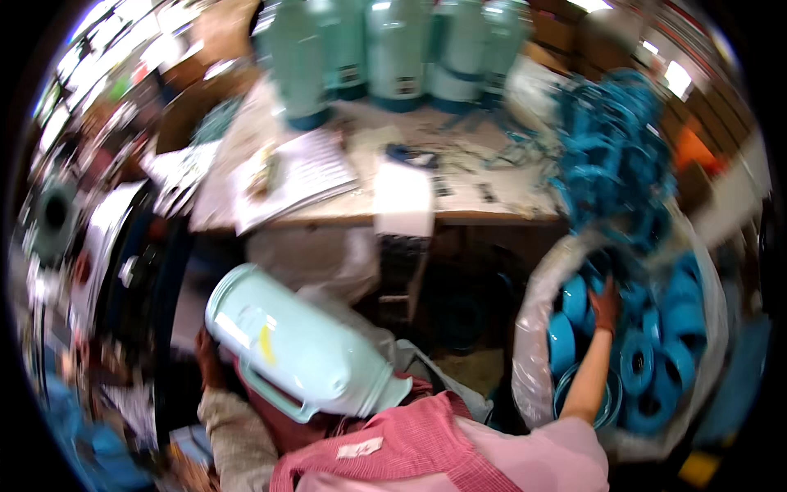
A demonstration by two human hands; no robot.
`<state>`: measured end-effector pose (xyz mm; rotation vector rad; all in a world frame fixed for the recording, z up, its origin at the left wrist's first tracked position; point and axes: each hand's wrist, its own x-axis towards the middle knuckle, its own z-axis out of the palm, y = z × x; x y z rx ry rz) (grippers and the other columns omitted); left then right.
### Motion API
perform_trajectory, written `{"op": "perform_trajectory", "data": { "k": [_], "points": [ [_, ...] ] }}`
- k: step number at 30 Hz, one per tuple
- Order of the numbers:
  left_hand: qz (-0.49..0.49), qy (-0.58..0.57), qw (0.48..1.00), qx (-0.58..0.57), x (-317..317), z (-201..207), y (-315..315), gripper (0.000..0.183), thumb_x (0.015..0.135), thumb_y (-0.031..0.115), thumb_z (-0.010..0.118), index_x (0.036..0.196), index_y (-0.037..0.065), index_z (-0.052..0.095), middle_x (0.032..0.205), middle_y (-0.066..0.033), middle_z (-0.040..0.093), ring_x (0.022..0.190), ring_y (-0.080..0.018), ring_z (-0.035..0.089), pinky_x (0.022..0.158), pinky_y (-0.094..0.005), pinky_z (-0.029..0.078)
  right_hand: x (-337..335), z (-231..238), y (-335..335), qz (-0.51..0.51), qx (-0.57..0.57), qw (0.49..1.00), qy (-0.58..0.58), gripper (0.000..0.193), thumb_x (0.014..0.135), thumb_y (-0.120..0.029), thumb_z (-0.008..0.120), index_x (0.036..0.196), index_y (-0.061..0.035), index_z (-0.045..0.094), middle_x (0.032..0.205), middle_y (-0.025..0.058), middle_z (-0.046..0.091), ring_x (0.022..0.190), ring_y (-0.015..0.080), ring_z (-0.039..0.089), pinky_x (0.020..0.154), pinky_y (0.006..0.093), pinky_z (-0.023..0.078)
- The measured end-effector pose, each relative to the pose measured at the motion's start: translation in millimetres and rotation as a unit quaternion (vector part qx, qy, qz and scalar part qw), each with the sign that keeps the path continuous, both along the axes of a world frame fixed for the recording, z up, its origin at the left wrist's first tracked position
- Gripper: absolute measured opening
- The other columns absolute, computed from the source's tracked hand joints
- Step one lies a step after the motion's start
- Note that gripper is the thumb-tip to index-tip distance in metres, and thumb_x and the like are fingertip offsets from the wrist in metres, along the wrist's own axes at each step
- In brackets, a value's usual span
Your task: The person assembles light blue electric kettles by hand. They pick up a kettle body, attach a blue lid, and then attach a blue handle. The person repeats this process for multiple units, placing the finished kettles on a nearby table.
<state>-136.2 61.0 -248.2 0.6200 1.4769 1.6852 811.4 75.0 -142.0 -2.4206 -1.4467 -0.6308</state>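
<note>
A pale mint-green thermos jug (303,344) with a side handle and a yellow mark lies tilted across my lap, its spouted end toward my body. My left hand (210,359) grips it near its far left end, with the fingers mostly hidden by the jug. At the right, my right hand (605,307), in a dark reddish glove, reaches into a clear plastic bag (531,353) of blue plastic parts (638,361), some of them ring-shaped. Its fingers are blurred among the parts, so any hold on one cannot be made out.
Several mint-green jugs with blue bases (398,61) stand along the back of the workbench (467,184). On it lie papers (307,168) and small scraps. A heap of blue plastic strips (615,148) rises behind the bag. Boxes and clutter (90,271) crowd the left.
</note>
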Motion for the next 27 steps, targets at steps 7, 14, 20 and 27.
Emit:
{"op": "perform_trajectory", "data": {
  "k": [7, 14, 20, 27],
  "points": [
    [0.075, 0.145, 0.978, 0.131, 52.3, 185.0, -7.4, 0.021, 0.094, 0.015, 0.053, 0.105, -0.001, 0.061, 0.080, -0.0068, 0.062, 0.073, -0.0118, 0.059, 0.067, -0.0244, 0.047, -16.3, 42.0, 51.8, 0.018, 0.104, 0.950, -0.294, 0.051, 0.085, -0.026, 0.057, 0.131, -0.0069, 0.048, 0.130, 0.0156, 0.050, 0.124, 0.0343, 0.043, 0.102, 0.0460, 0.036],
    [-0.081, 0.275, 0.948, 0.135, 162.4, 264.6, 9.0, 0.023, 0.088, 0.002, 0.057, 0.110, 0.002, 0.060, 0.096, -0.0038, 0.060, 0.079, -0.0107, 0.056, 0.073, -0.0226, 0.046, -229.9, 138.1, 146.6, 0.390, 0.068, 0.710, 0.582, 0.042, 0.095, -0.024, 0.046, 0.129, 0.0003, 0.050, 0.126, 0.0131, 0.055, 0.112, 0.0230, 0.054, 0.099, 0.0357, 0.040],
    [-0.132, 0.294, 0.934, 0.151, 156.5, 267.0, 19.7, 0.089, 0.080, 0.021, 0.071, 0.148, 0.008, 0.014, 0.150, -0.0169, 0.022, 0.138, -0.0285, 0.021, 0.109, -0.0395, 0.025, -538.1, 142.8, 203.5, 0.467, -0.331, 0.197, 0.796, 0.032, 0.094, -0.013, 0.048, 0.123, 0.0020, 0.053, 0.119, 0.0135, 0.060, 0.109, 0.0204, 0.058, 0.096, 0.0342, 0.047],
    [-0.200, 0.079, 0.964, 0.158, 106.2, 264.2, 5.0, 0.095, 0.071, 0.026, 0.077, 0.146, 0.010, 0.021, 0.144, -0.0138, 0.032, 0.132, -0.0269, 0.032, 0.108, -0.0380, 0.027, -677.6, 129.0, 183.5, 0.504, -0.290, 0.191, 0.790, 0.048, 0.096, -0.028, 0.046, 0.133, 0.0013, 0.040, 0.130, 0.0173, 0.050, 0.122, 0.0284, 0.047, 0.102, 0.0371, 0.040]
  ]
}}
